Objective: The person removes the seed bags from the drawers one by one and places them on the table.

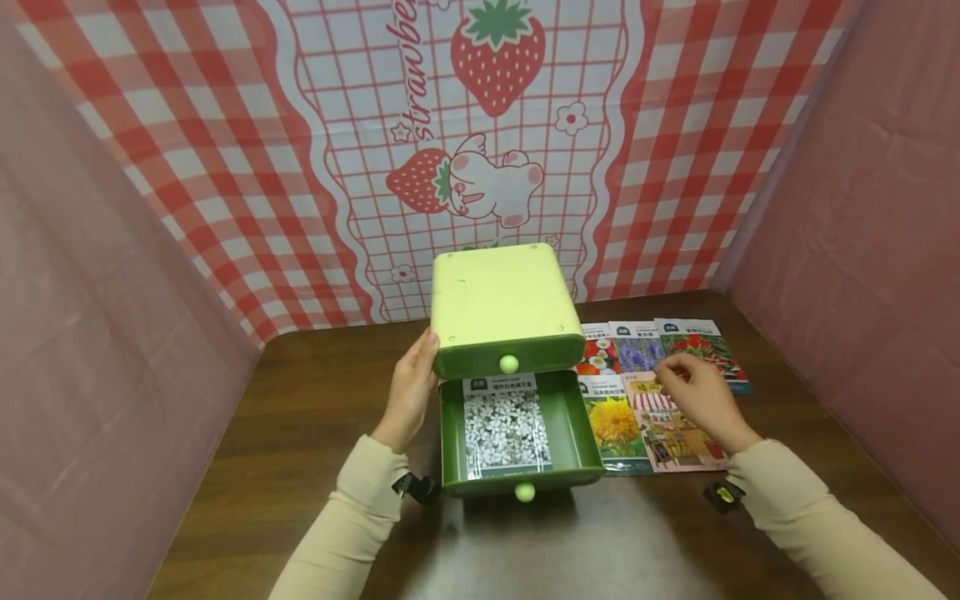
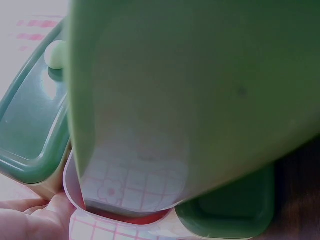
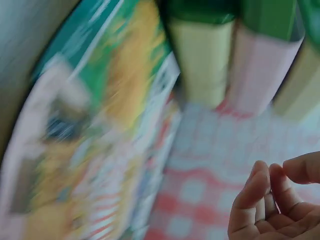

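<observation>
A small drawer cabinet [image 1: 506, 292] with a pale yellow-green top stands on the table, with a green drawer [image 1: 585, 429] pulled out beneath a closed upper one. Inside that drawer lies a white-flower seed packet [image 1: 506, 425]. My left hand [image 1: 411, 387] rests against the cabinet's left side, by its front corner; the left wrist view shows its fingers [image 2: 55, 212] touching the side. Over the packets to the right of the cabinet hovers my right hand [image 1: 701, 396], fingers loosely bent, holding nothing. Beneath it lies a pink packet [image 1: 678, 437] with a shop picture.
Beside the pink packet lies a yellow-flower packet [image 1: 615, 425]. Behind them are a red-and-white flower packet [image 1: 597, 350], a purple one [image 1: 637, 346] and a red one [image 1: 701, 342]. A strawberry-patterned cloth [image 1: 480, 125] hangs behind the wooden table [image 1: 315, 417], with pink cloth at both sides.
</observation>
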The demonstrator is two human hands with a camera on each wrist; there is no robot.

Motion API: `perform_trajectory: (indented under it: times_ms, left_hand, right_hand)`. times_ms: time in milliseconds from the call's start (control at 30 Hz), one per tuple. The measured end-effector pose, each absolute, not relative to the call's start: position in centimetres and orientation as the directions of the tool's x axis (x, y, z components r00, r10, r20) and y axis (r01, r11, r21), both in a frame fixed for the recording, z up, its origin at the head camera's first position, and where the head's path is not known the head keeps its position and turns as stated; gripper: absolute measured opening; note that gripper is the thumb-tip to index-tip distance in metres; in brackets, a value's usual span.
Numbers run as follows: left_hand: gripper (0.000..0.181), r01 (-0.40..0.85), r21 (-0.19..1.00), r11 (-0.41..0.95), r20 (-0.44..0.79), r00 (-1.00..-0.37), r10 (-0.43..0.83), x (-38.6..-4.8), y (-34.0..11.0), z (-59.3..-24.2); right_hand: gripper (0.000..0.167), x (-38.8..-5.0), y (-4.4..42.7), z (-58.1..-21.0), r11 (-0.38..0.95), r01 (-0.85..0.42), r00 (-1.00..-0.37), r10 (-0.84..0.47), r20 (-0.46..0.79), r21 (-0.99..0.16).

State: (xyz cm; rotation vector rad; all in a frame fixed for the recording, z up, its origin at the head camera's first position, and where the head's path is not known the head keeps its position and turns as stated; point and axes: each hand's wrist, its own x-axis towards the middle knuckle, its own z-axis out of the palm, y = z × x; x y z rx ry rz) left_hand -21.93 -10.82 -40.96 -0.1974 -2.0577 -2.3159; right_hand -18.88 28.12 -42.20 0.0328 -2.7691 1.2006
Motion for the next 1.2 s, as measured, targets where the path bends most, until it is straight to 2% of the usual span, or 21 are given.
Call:
perform_trajectory:
  times_ms: [267,400,533,633,833,1200]
  left_hand:
    - [0.062,0.114,0.986,-0.118,0.121,-0.991,0.055,-21.9,-10.9,-41.0]
    - [0.062,0.112,0.986,-0.120,0.120,-0.991,0.058,-21.8,-10.8,-41.0]
    - [0.062,0.117,0.986,-0.120,0.126,-0.990,0.065,-21.8,-10.8,-41.0]
    - [0.062,0.116,0.986,-0.119,0.124,-0.990,0.066,-21.8,-10.8,-41.0]
    - [0.063,0.117,0.985,-0.123,0.126,-0.990,0.066,-21.8,-10.8,-41.0]
    - [0.064,0.108,0.986,-0.128,0.116,-0.991,0.060,-21.9,-10.9,-41.0]
  right_hand:
    - [0.026,-17.5,21.8,-39.4,0.660,-0.224,-0.974,-0.159,0.158,-0.717]
    - [0.019,-17.1,19.4,-39.2,0.645,-0.312,-0.949,-0.250,0.194,-0.697]
    - [0.016,-16.9,17.4,-39.5,0.665,-0.402,-0.913,-0.340,0.224,-0.629]
    - [0.029,-16.9,16.2,-39.8,0.716,-0.457,-0.886,-0.419,0.198,-0.528]
    - [0.061,-16.8,14.4,-40.2,0.794,-0.477,-0.864,-0.502,0.035,-0.377]
    - [0.092,-17.5,13.2,-40.5,0.831,-0.516,-0.832,-0.544,-0.108,-0.209]
